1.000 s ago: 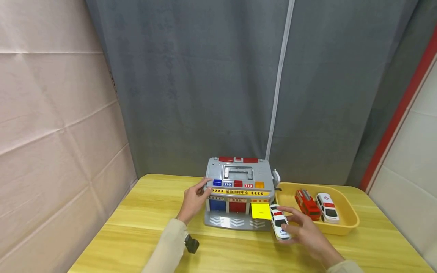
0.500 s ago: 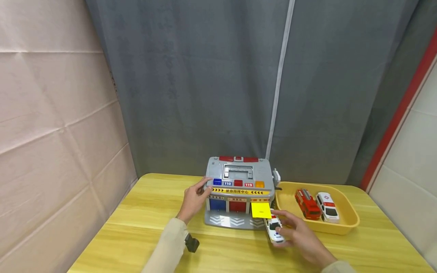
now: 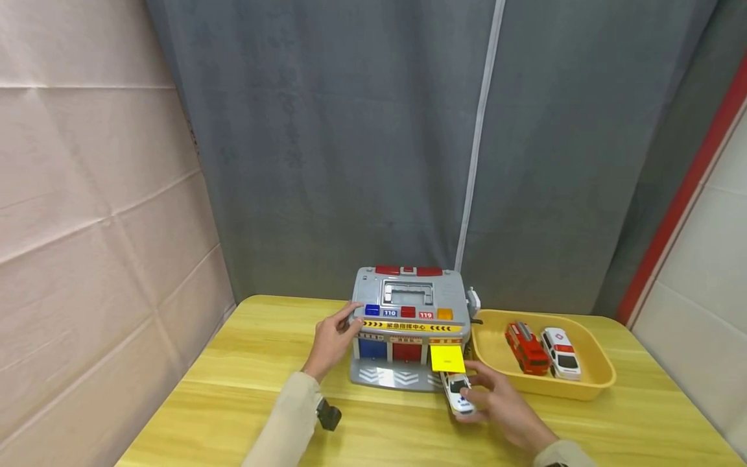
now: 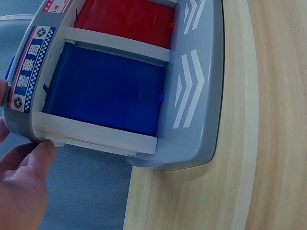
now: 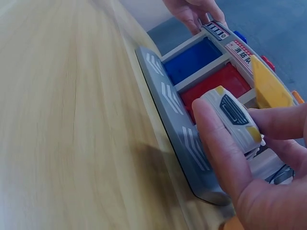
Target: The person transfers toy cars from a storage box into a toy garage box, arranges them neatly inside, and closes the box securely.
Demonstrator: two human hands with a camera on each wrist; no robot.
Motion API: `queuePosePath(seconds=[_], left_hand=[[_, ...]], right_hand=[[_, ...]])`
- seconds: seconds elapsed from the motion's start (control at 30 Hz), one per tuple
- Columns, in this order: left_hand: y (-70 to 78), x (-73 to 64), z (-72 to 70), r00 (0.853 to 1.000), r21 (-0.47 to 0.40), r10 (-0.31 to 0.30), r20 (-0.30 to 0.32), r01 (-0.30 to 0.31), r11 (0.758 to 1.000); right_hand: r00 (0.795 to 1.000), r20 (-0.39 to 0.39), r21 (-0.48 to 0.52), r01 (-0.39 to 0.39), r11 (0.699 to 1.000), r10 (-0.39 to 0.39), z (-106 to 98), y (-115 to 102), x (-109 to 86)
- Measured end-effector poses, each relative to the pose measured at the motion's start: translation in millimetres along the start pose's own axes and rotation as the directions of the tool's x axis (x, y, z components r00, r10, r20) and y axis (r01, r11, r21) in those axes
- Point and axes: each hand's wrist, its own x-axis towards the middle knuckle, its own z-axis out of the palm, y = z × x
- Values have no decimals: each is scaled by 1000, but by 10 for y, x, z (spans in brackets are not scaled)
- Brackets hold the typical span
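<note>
My right hand [image 3: 496, 402] pinches a white toy police car [image 3: 459, 394] between thumb and fingers. Its far end lies under the raised yellow door [image 3: 447, 359] of a grey toy garage [image 3: 357, 285]. In the right wrist view the car's front grille [image 5: 233, 109] faces the camera, over the garage's ramp. My left hand [image 3: 331, 340] holds the garage at its left front corner, thumb on the side below the roof edge. The blue door [image 4: 105, 88] and the red door [image 4: 129, 21] are down.
Right of the garage stands a yellow tray [image 3: 601, 363] with a red toy fire engine [image 3: 526, 349] and a white toy ambulance [image 3: 561, 353] in it. A grey curtain [image 3: 350, 143] hangs behind the wooden table [image 3: 251, 363].
My right hand has moved the police car leftward, from beside the yellow door to under it. The left hand has stayed on the garage corner.
</note>
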Motion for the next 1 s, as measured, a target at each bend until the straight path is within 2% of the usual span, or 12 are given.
queuePosePath(seconds=[0.4,0.83,1.0], left_hand=[[4,-2,-3,1000,-10,6,-7,-6,1000],[21,4,-11,1000,-7,10,-5,-10,1000],[18,6,-3,1000,-15,6,-2,-6,1000]], right_hand=[[999,-31,89,-5,996,7,120,30,98],[985,-168,137,-21,990,44,242,24,282],[981,-186,135,-21,991,47,260,44,305]])
